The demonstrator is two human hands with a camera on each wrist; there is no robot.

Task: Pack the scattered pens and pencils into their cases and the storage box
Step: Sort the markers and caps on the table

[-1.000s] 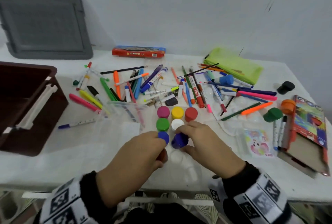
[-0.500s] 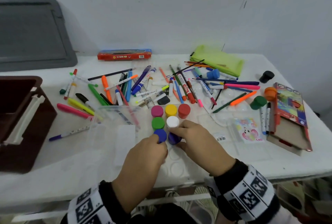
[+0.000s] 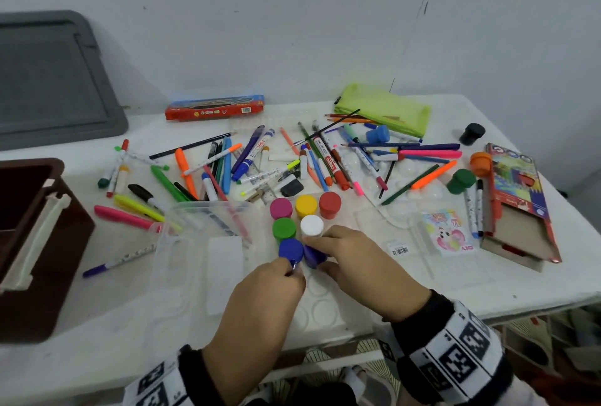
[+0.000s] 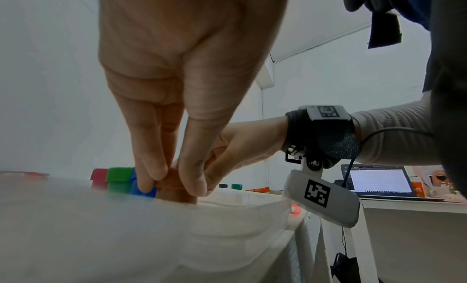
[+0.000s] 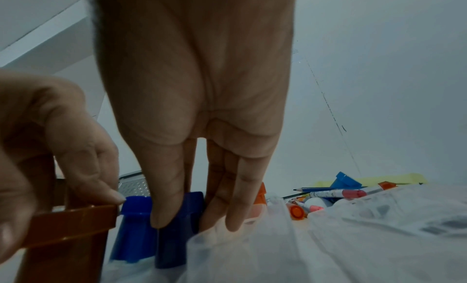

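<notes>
Six colour-capped pots stand in rows on a clear plastic tray [image 3: 325, 308]: pink, yellow, red, green, white and a blue pot [image 3: 290, 249]. My right hand [image 3: 317, 256] grips a dark blue pot [image 3: 313, 258] right beside the blue one; its fingers [image 5: 164, 211] curl over the pot [image 5: 174, 243]. My left hand [image 3: 291, 270] pinches a brown pot [image 5: 65, 227] just in front of the blue pot, mostly hidden under the hand in the head view. Pens and pencils [image 3: 247, 158] lie scattered across the table behind.
A brown storage box [image 3: 39, 243] sits at the left edge, a grey lid [image 3: 48, 80] behind it. At the back lie a red pencil box [image 3: 214, 107] and a green pencil case [image 3: 383, 109]. A coloured pencil carton [image 3: 517, 197] lies right. A clear case [image 3: 201, 243] sits left of the pots.
My right hand has lowered the dark blue pot from a tilted hold down beside the blue pot. The left hand has stayed close by the blue pot. The head view has shifted.
</notes>
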